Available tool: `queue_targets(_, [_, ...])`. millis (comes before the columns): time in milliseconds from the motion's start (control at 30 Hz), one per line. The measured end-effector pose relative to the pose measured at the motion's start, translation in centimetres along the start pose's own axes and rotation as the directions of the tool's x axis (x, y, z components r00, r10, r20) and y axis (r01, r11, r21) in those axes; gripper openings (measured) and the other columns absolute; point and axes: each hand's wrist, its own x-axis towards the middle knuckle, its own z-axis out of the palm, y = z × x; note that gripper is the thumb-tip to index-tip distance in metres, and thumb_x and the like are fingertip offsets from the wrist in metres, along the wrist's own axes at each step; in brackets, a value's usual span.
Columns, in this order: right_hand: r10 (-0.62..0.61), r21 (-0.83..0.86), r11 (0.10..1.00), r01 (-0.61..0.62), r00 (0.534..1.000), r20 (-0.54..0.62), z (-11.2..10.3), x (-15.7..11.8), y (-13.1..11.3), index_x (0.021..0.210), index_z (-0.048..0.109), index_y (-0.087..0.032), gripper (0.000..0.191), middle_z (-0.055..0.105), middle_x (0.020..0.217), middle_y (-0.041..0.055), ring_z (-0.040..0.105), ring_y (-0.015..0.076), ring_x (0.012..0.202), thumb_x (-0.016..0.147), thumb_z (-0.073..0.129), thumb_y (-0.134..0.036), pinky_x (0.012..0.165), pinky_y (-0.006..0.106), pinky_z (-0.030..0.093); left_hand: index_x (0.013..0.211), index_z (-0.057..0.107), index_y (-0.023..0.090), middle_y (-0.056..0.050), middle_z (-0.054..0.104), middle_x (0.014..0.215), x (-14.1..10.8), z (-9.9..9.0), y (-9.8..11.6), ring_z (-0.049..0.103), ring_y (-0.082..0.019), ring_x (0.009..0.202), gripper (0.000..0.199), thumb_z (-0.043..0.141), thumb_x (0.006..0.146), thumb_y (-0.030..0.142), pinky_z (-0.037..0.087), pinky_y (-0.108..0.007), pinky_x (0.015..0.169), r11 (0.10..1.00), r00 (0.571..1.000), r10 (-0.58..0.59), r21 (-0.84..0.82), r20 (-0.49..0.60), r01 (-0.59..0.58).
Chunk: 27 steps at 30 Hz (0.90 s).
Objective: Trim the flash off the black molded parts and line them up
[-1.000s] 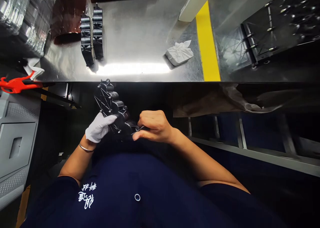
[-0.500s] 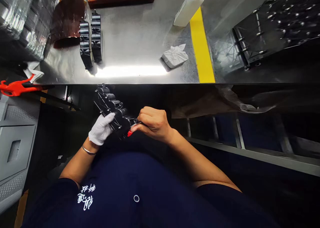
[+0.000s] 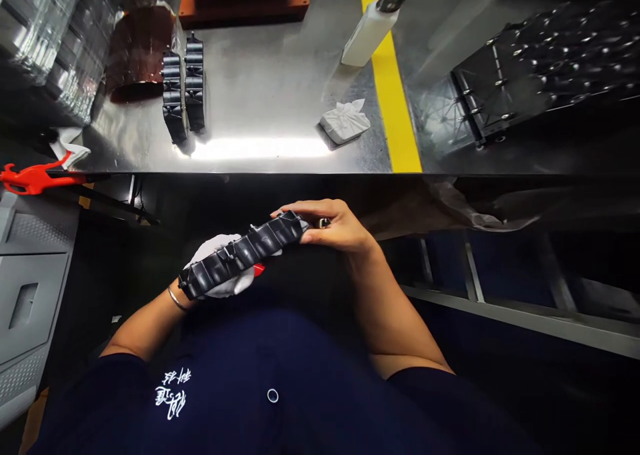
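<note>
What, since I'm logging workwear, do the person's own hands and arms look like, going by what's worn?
The left hand wears a white glove, with a slim, silver-coloured bangle at that wrist. The right hand is bare, with nothing worn at the wrist. The short sleeves are dark navy and leave both forearms uncovered.

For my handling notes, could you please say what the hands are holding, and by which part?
A black part: the left hand cradles its body, the right hand grips its right end; something small there is unclear.
</note>
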Motion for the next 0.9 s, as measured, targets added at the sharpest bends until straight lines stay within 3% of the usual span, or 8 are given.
queue_targets(133, [0.12,0.215,0.973,-0.079,0.975,-0.185,1.3,-0.1,0.5,0.088,0.073,-0.018,0.057,0.072,0.073,0.005,0.065,0.0174,0.065,0.05,0.087,-0.058,0.057,0.027,0.051,0.108,0.07,0.003,-0.008,0.065,0.053,-0.6,-0.4,0.4,0.043,-0.008,0.029,0.046,0.055,0.085,0.04,0.026,-0.019,0.031,0.993,0.985,0.073,0.075,0.155,-0.086])
queue_targets(267, [0.246,0.325,0.936,-0.138,0.915,-0.32,3.1,0.2,1.1,0.087,0.071,-0.018,0.06,0.065,0.063,0.0006,0.056,0.0114,0.052,0.047,0.087,-0.059,0.047,0.023,0.045,0.09,0.073,0.002,-0.019,0.074,0.078,-0.9,-0.4,0.8,0.069,-0.023,0.06,0.054,0.046,0.09,0.049,0.05,-0.028,0.049,0.958,0.959,0.28,-0.041,-0.05,-0.283])
queue_targets(400, [0.288,0.341,0.929,-0.141,0.856,-0.43,4.8,0.5,1.4,0.092,0.069,-0.017,0.062,0.057,0.055,-0.004,0.037,0.0038,0.04,0.05,0.086,-0.059,0.036,0.019,0.026,0.093,0.074,0.014,-0.013,0.076,0.099,-0.8,1.2,0.4,0.071,-0.03,0.099,0.062,0.04,0.09,0.065,0.057,-0.045,0.084,0.758,0.74,0.596,-0.087,-0.311,-0.647])
queue_targets(467, [0.298,0.334,0.929,-0.158,0.855,-0.425,5.9,0.6,1.3,0.094,0.069,-0.017,0.06,0.058,0.057,-0.0034,0.038,0.0042,0.042,0.053,0.085,-0.059,0.038,0.02,0.027,0.099,0.073,0.018,-0.009,0.074,0.108,-0.3,2.3,0.0,0.069,-0.03,0.106,0.052,0.059,0.081,0.065,0.057,-0.044,0.086,0.725,0.691,0.646,-0.022,-0.325,-0.689])
queue_targets(533, [0.308,0.318,0.929,-0.191,0.875,-0.374,6.9,0.5,1.2,0.096,0.069,-0.017,0.06,0.062,0.063,-0.0016,0.045,0.0061,0.048,0.055,0.085,-0.057,0.042,0.021,0.033,0.097,0.074,0.019,-0.006,0.074,0.11,0.5,3.0,-0.3,0.069,-0.027,0.106,0.036,0.078,0.073,0.045,0.058,-0.037,0.084,0.729,0.654,0.655,0.088,-0.379,-0.679])
queue_targets(667, [0.346,0.327,0.909,-0.259,0.906,-0.245,7.4,0.5,1.3,0.098,0.069,-0.016,0.064,0.054,0.054,-0.0043,0.032,0.004,0.04,0.063,0.075,-0.07,0.039,0.022,0.022,0.084,0.076,0.015,-0.003,0.077,0.092,1.8,3.4,-0.6,0.072,-0.022,0.096,0.02,0.082,0.066,0.023,0.058,-0.029,0.08,0.704,0.521,0.649,0.179,-0.554,-0.687])
queue_targets(767, [0.361,0.309,0.91,-0.275,0.892,-0.271,6.8,0.5,1.6,0.085,0.069,-0.015,0.059,0.048,0.05,-0.0057,0.026,0.0031,0.04,0.064,0.074,-0.07,0.039,0.022,0.017,0.082,0.076,0.014,-0.003,0.077,0.09,1.9,3.2,-0.8,0.072,-0.022,0.093,0.021,0.084,0.065,0.024,0.059,-0.029,0.079,0.716,0.536,0.642,0.18,-0.548,-0.674])
queue_targets(900, [0.311,0.245,0.94,-0.24,0.896,-0.316,6.6,0.5,1.3,0.073,0.067,-0.015,0.049,0.049,0.051,-0.0051,0.037,0.0058,0.047,0.061,0.08,-0.062,0.046,0.022,0.028,0.086,0.076,0.013,-0.003,0.077,0.091,1.4,3.5,-0.8,0.073,-0.02,0.09,0.019,0.081,0.069,0.019,0.06,-0.025,0.078,0.749,0.588,0.59,0.104,-0.553,-0.654])
